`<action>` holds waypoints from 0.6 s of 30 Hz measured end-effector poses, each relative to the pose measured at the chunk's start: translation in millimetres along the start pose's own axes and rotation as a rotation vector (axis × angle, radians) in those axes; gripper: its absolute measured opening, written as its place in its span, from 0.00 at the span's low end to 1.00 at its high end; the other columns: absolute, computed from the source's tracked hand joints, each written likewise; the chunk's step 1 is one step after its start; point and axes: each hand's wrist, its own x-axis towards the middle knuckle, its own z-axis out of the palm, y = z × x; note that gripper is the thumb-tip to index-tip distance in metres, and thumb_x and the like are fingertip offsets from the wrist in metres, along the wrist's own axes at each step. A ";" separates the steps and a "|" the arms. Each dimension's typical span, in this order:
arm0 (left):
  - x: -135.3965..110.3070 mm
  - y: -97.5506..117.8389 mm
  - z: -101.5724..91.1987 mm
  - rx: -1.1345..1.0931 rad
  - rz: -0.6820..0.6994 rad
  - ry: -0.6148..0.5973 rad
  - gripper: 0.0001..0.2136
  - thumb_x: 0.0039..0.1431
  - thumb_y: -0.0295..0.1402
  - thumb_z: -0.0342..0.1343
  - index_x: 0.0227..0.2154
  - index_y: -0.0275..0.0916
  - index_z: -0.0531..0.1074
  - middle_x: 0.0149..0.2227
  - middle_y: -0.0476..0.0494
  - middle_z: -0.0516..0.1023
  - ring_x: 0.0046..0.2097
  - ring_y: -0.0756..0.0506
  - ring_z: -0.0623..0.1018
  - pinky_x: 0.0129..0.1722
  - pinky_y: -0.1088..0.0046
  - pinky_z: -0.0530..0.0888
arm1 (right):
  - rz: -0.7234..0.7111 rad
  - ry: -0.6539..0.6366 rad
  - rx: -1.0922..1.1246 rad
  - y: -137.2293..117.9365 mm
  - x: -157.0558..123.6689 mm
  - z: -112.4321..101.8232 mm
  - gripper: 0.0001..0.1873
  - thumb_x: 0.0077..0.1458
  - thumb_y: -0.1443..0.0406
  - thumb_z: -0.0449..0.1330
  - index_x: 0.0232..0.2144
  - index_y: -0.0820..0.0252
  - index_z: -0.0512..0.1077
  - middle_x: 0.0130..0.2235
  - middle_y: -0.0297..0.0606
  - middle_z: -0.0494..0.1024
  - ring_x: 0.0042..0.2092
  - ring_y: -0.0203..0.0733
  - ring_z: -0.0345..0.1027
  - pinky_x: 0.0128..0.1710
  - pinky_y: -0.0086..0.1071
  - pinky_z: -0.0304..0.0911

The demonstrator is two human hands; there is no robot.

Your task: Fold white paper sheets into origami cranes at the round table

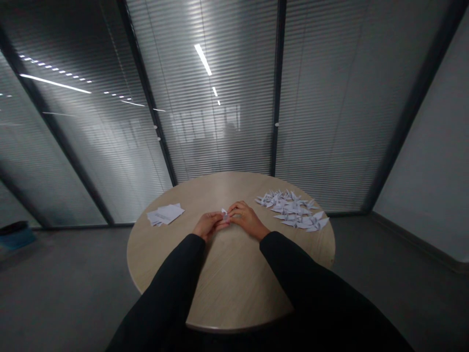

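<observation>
Over the middle of the round table, a small folded piece of white paper is pinched between my two hands. My left hand grips its left side with thumb and fingers closed. On the other side, my right hand holds it with the fingertips. My fingers cover much of the paper, so its exact folded shape cannot be made out. A heap of folded white paper cranes lies to the right of my right hand. To the left sits a loose stack of flat white paper sheets.
The round wooden table stands close to a glass partition with blinds. A blue bin is on the grey floor at the far left. A plain wall rises on the right.
</observation>
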 end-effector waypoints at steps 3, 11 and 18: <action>0.7 -0.8 -0.5 0.004 0.009 -0.002 0.05 0.52 0.20 0.53 0.27 0.29 0.75 0.25 0.41 0.78 0.27 0.51 0.77 0.29 0.81 0.75 | 0.035 0.017 0.021 -0.9 -0.1 0.9 0.04 0.49 0.66 0.62 0.24 0.58 0.74 0.32 0.36 0.73 0.38 0.39 0.63 0.41 0.35 0.59; 3.3 -3.3 -4.2 0.074 0.096 -0.058 0.05 0.48 0.26 0.59 0.28 0.30 0.76 0.29 0.41 0.79 0.29 0.52 0.77 0.33 0.80 0.74 | 0.333 0.118 0.186 -2.9 -2.1 7.3 0.11 0.42 0.63 0.65 0.28 0.60 0.68 0.32 0.33 0.70 0.37 0.38 0.64 0.41 0.34 0.59; 8.4 -7.7 -8.6 0.162 0.172 -0.106 0.10 0.41 0.31 0.63 0.29 0.31 0.76 0.28 0.42 0.79 0.28 0.50 0.76 0.33 0.77 0.73 | 0.468 0.068 0.402 1.8 -5.3 12.0 0.17 0.37 0.64 0.66 0.30 0.60 0.63 0.30 0.31 0.70 0.33 0.35 0.65 0.37 0.32 0.60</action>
